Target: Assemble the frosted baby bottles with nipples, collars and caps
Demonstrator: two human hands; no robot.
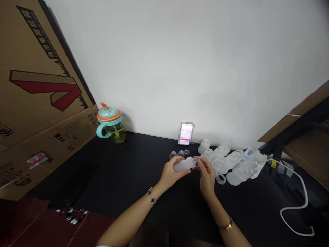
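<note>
My left hand (171, 171) is wrapped round a frosted white baby bottle (182, 166), which lies tilted with its top toward the right. At that top end, my right hand (206, 174) pinches the clear teat (195, 160) between thumb and fingers. Just behind the bottle stand two small clear domed caps (181, 154) and a clear ring (186, 152). Beside my right hand lies another translucent ring (220, 178). Several more frosted bottles (238, 175) are grouped on the right, some lying down with clear tops on.
On the black table (115, 171) stands a teal and orange lidded jug (110, 123) at the left. A phone with a blurred screen (186, 133) leans on the wall. Large cardboard boxes (46, 144) stand left. A white cable (295, 207) loops at the right.
</note>
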